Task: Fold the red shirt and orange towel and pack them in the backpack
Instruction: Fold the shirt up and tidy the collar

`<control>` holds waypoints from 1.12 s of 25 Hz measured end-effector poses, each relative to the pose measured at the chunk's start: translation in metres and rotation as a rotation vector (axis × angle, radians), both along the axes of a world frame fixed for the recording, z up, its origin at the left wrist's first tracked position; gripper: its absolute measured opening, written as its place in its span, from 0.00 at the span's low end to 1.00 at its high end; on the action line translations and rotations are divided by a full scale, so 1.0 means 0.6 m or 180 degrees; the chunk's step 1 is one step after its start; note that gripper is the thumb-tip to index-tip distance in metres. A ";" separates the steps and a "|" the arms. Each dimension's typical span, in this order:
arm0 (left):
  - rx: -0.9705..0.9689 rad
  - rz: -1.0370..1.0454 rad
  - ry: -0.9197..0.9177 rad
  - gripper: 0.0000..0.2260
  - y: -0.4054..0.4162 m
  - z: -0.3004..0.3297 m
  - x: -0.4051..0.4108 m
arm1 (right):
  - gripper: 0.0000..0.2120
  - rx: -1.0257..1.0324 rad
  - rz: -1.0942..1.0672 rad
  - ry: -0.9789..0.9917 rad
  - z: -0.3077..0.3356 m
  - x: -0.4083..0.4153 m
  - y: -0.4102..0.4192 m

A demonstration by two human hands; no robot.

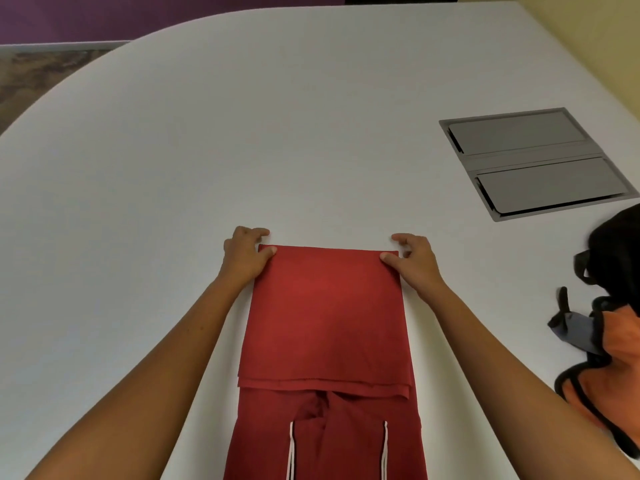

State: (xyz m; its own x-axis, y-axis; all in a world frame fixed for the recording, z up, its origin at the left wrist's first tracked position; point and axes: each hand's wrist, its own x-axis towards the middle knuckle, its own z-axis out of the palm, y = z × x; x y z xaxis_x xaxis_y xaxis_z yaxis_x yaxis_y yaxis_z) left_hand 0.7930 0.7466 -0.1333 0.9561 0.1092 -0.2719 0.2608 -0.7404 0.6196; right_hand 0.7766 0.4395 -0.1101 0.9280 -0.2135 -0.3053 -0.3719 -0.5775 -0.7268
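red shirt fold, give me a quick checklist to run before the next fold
1. Left hand pinches the far left corner of the red shirt: ok.
2. Right hand pinches the far right corner: ok.
3. Far folded edge straight and flat: ok.
4. Near hem of the top layer lies even: not ok, slightly rippled at right.
5. Orange towel already in the backpack: cannot tell.
6. Table beyond the shirt free: ok.

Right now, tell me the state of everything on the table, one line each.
Red fabric shirt: partly folded, flat on the table.
Left hand: pinches the shirt's far left corner.
Right hand: pinches the far right corner.
Black backpack: open.
Orange towel: inside the backpack.
Grey metal cable hatch: closed.
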 end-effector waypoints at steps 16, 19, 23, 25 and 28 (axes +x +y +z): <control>0.0484 -0.0170 -0.1661 0.02 -0.026 0.169 0.013 | 0.08 -0.1271 0.0251 -0.1522 0.142 0.033 0.040; 0.0135 -0.0026 -0.2051 0.02 -0.030 0.215 -0.008 | 0.09 -0.1092 0.0076 -0.2047 0.185 0.012 0.037; -0.0118 0.0104 -0.2138 0.06 -0.031 0.233 -0.097 | 0.09 -0.0717 0.0029 -0.2239 0.203 -0.083 0.035; -0.0128 0.0065 -0.2026 0.08 -0.026 0.224 -0.161 | 0.10 -0.0661 0.0079 -0.2173 0.199 -0.147 0.035; -0.0048 -0.0159 -0.1945 0.09 -0.011 0.203 -0.267 | 0.11 -0.0723 0.0243 -0.2104 0.186 -0.245 0.037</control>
